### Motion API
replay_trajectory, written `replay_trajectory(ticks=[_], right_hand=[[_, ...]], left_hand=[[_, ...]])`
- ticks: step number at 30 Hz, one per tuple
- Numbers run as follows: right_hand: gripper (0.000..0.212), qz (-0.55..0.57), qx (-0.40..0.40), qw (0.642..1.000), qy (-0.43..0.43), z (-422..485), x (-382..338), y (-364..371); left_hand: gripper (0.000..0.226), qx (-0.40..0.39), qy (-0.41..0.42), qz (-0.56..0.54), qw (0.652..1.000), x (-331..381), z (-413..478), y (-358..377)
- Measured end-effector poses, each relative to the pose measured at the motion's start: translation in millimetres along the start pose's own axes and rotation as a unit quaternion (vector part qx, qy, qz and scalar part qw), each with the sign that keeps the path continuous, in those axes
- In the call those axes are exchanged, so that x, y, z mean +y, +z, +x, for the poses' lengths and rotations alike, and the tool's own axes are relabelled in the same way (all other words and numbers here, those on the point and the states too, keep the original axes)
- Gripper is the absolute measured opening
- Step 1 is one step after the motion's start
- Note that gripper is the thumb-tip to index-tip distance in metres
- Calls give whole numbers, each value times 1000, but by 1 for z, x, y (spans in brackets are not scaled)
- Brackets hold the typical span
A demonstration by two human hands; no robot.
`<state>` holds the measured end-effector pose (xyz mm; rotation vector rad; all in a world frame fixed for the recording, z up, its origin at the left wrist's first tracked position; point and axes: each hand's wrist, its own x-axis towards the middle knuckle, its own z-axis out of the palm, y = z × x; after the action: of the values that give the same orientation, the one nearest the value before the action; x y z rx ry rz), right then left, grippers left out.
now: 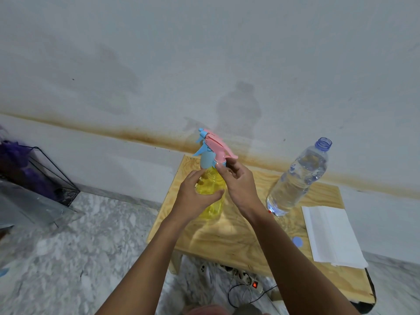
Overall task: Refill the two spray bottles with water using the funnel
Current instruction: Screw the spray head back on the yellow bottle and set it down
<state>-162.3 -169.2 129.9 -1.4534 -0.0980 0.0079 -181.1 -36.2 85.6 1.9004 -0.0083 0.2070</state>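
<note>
Left hand [197,196] grips the spray bottle [208,184], right hand [238,180] pinches its collar; water bottle [297,178] beside it stands uncapped; no funnel visible, pouring likely ahead

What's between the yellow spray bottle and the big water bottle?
In the head view, only the person's right hand, pinching the yellow spray bottle at its collar; beside it the wooden table is bare up to the water bottle.

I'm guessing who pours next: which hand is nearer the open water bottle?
Right. The right hand holds the spray head, left of the water bottle; the left hand grips the yellow bottle, farther left.
</note>
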Motion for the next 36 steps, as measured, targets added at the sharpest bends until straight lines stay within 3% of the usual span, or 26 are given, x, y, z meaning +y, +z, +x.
replay_trajectory(ticks=[5,9,14,17,20,26,29,32,36], right_hand=[[35,11,80,997,8,-3,6,11],[34,30,65,997,4,-3,2,12],[18,72,64,995,12,-6,-1,9],[25,81,72,994,17,-5,0,11],[33,40,78,996,3,-3,1,15],[14,-39,52,997,-42,-4,-2,19],[21,7,21,999,-31,-6,-2,15],[21,22,54,998,-21,-8,-5,13],[40,2,66,997,-33,-5,-5,14]], left_hand=[[56,0,19,1,1000,3,-1,3],[59,1,22,0,1000,3,0,2],[57,2,17,-6,1000,4,-1,1],[55,6,22,-16,1000,8,-1,0],[55,4,29,-13,999,10,-1,0],[58,-4,20,-33,999,13,-2,1],[53,1,25,-36,999,15,1,0],[51,-2,25,-41,999,18,2,-1],[49,-10,37,-32,999,20,1,0]])
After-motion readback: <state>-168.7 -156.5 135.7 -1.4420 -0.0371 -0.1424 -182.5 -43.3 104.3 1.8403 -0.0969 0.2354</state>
